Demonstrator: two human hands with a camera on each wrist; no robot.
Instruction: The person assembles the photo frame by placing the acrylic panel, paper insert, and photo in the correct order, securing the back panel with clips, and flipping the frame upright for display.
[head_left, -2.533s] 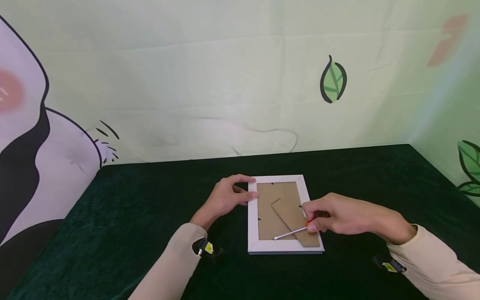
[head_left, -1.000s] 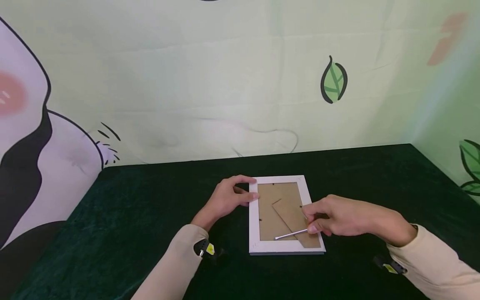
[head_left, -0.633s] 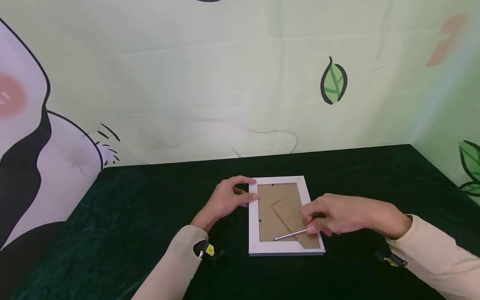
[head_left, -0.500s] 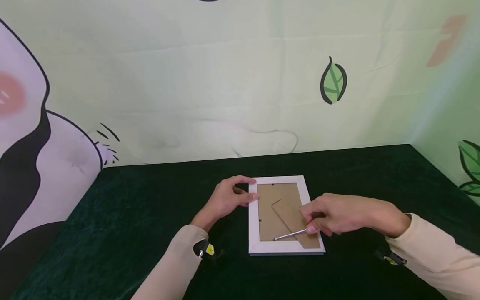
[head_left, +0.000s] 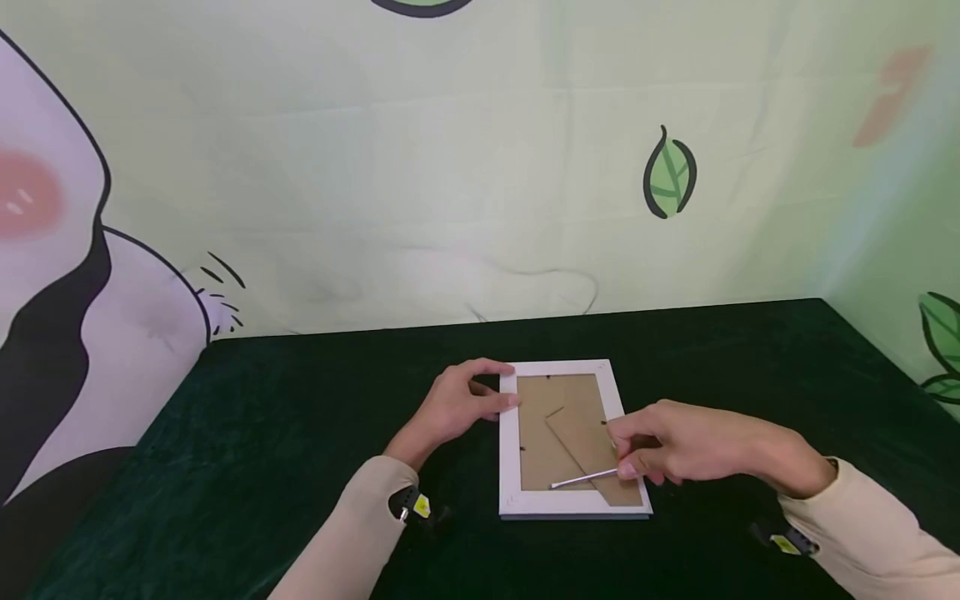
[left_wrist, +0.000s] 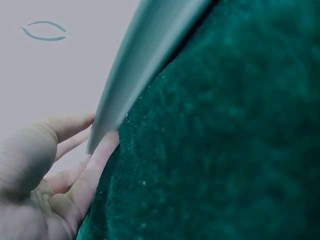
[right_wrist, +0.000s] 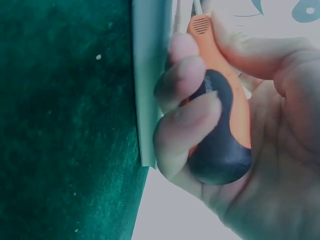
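Note:
A white picture frame (head_left: 508, 450) lies face down on the dark green table cloth (head_left: 300, 433), its brown backing board (head_left: 542, 433) and stand flap showing. My left hand (head_left: 459, 403) grips the frame's upper left corner, thumb on the rim; the left wrist view shows the fingers (left_wrist: 95, 165) against the frame edge (left_wrist: 145, 65). My right hand (head_left: 675, 450) holds a screwdriver (head_left: 585, 479) with an orange and black handle (right_wrist: 220, 135). Its silver shaft lies across the lower part of the backing, tip near the bottom middle.
A pale green backdrop (head_left: 450, 167) with leaf and cartoon prints stands behind the table and along the right side. Dark green cloth spreads to the left, right and front of the frame.
The right hand and screwdriver have shifted only slightly over the frame's lower right. The left hand keeps its hold on the corner. The head view has tilted a little.

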